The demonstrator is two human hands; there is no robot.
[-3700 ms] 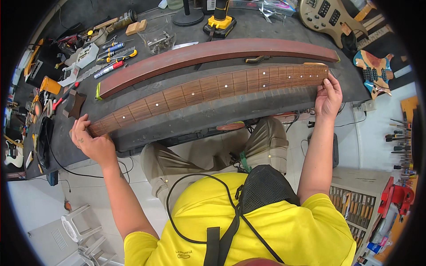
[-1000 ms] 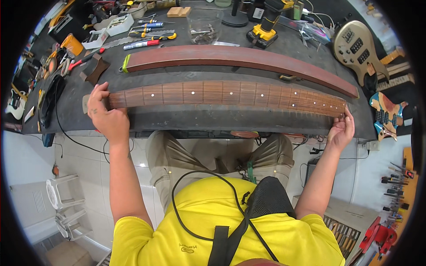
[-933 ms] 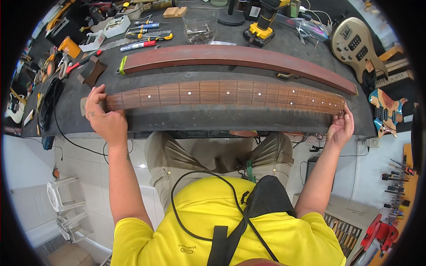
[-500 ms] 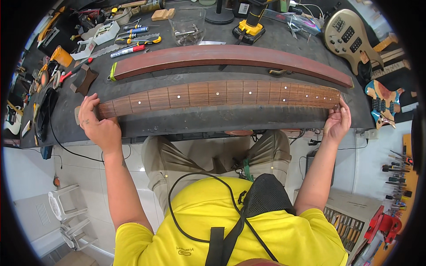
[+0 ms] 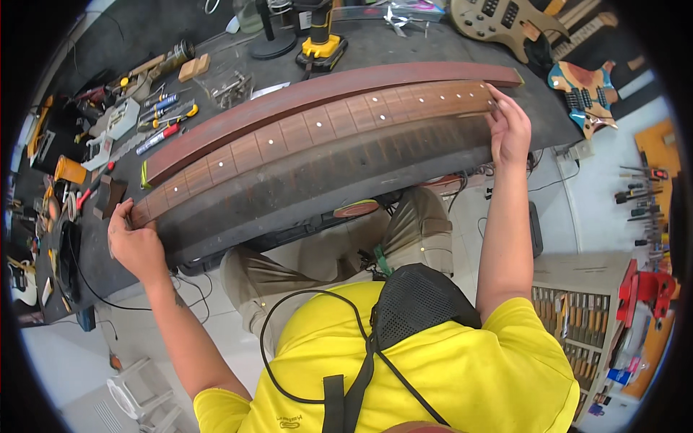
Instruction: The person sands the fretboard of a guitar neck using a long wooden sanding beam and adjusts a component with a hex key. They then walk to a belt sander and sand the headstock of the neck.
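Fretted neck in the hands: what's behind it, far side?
Just beyond the fretted neck lies a long reddish-brown beam on the dark bench; farther back stands a black-and-yellow power tool. The bench surface the neck covers can't be seen, nor anything lying there.

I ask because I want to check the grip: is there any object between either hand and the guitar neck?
Nothing visible. The left hand and right hand each hold one end of the guitar neck. The red bar lies beyond the neck, not between.
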